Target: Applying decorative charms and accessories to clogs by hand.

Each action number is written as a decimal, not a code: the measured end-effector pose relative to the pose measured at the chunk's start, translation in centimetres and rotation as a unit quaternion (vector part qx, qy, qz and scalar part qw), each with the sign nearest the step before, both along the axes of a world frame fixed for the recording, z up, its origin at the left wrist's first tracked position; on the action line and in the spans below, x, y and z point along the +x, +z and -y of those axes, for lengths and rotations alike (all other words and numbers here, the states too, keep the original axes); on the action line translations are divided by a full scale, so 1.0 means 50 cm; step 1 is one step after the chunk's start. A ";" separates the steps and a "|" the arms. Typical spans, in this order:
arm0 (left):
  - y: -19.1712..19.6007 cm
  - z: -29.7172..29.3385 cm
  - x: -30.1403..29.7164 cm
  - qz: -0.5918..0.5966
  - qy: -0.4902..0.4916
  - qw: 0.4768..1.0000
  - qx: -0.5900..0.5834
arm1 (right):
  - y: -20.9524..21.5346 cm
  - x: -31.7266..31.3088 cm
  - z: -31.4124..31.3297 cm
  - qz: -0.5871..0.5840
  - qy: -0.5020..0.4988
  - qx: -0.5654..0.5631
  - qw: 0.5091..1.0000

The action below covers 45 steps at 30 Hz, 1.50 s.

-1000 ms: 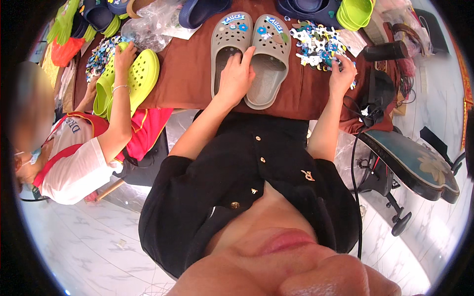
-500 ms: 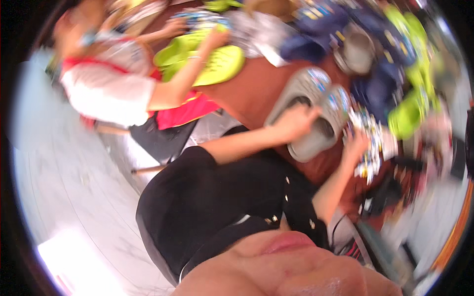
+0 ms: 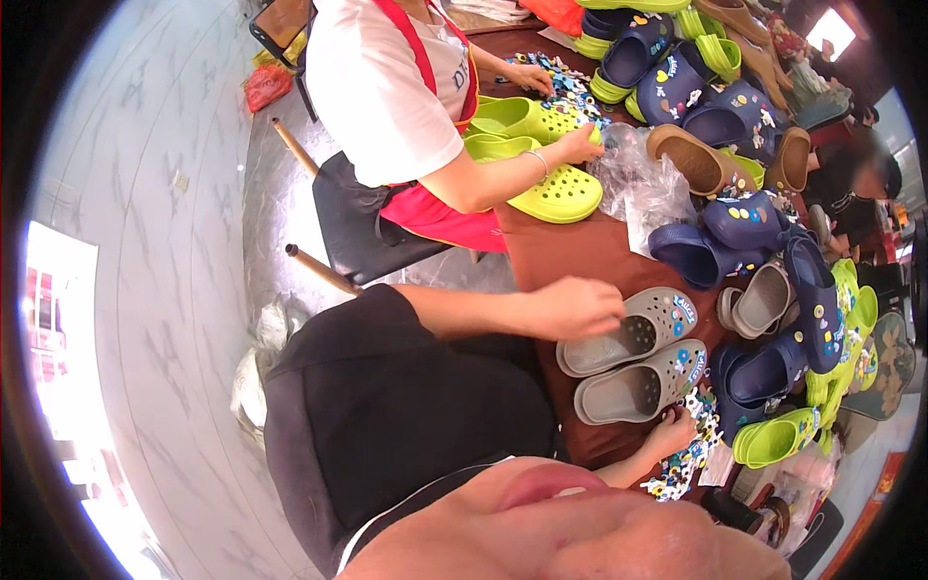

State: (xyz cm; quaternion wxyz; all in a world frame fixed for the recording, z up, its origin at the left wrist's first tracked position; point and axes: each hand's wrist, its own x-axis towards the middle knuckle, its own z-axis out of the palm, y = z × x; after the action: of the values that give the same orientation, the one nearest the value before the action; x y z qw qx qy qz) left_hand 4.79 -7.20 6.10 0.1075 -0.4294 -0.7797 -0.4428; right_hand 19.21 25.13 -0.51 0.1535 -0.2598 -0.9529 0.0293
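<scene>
We see grey clogs [image 3: 665, 375] on brown cloth [image 3: 551, 261]: charms [image 3: 685, 309] on both toes, many holes bare. Left hand [image 3: 580, 309] curls loosely over one; right hand [image 3: 674, 431] at charm pile [image 3: 679, 472]. Whether either grips anything, we cannot tell.

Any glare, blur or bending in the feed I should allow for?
Head view: the bright patch at far left is washed out by glare; head view: lines on the floor bow with the fisheye; head view: the grey clogs read clearly, though the left hand looks slightly soft.
</scene>
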 end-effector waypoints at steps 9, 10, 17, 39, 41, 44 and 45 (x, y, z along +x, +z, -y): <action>-0.003 0.185 -0.095 0.098 0.283 0.953 -0.044 | -0.023 0.015 -0.024 -0.120 0.029 -0.053 0.991; -0.010 0.185 -0.094 0.050 0.285 0.957 -0.024 | -0.012 0.023 -0.014 -0.133 0.042 -0.037 0.990; -0.038 0.113 -0.094 0.064 0.183 0.981 -0.015 | -0.015 0.034 0.006 -0.168 0.028 -0.043 0.984; -0.127 -0.206 -0.221 0.176 -0.010 0.973 0.150 | -0.027 0.208 0.035 -0.254 -0.140 0.040 0.956; -0.155 -0.220 -0.229 0.194 -0.001 0.974 0.119 | -0.027 0.225 0.032 -0.240 -0.178 0.047 0.953; -0.211 -0.207 -0.242 0.143 0.016 0.988 0.052 | -0.029 0.244 0.023 -0.266 -0.224 0.079 0.934; -0.207 -0.209 -0.247 0.117 0.002 0.992 0.050 | -0.033 0.254 0.019 -0.260 -0.286 0.040 0.922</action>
State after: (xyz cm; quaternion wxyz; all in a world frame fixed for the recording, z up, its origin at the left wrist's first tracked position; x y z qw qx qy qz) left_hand -7.57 3.26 -4.25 0.0374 -0.3668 -0.7648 -0.5284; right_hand 31.90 24.20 -2.14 0.4078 -0.4978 -0.7653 0.0122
